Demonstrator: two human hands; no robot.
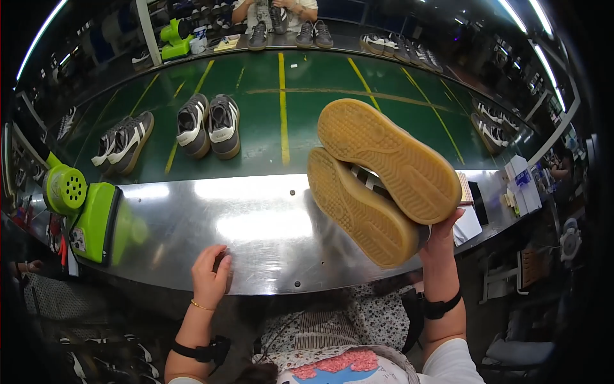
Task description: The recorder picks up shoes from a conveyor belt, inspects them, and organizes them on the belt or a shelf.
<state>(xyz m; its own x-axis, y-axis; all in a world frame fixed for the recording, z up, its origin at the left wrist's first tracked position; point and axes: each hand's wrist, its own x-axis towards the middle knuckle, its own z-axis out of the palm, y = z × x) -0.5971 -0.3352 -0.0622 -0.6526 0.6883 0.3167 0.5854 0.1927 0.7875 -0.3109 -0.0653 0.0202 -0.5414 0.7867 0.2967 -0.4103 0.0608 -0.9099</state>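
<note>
My right hand (440, 242) is closed at the heel end of a pair of sneakers, holding them up above the metal worktop (256, 198). Their tan gum soles face me: the upper sneaker (390, 160) overlaps the lower sneaker (361, 208), and dark uppers show only in slivers between them. How the fingers grip the shoes is mostly hidden behind the heels. At the worktop's front edge, my left hand (210, 275) holds nothing; its fingers are loosely bent, with the thumb apart.
Beyond the worktop runs a green conveyor belt (256, 141) with yellow lines, carrying grey-and-white sneaker pairs (208, 126). A bright green machine (89, 214) stands at left. Papers (467, 224) and a white box (523, 185) lie at right. Across the belt, a person (275, 13) handles a shoe.
</note>
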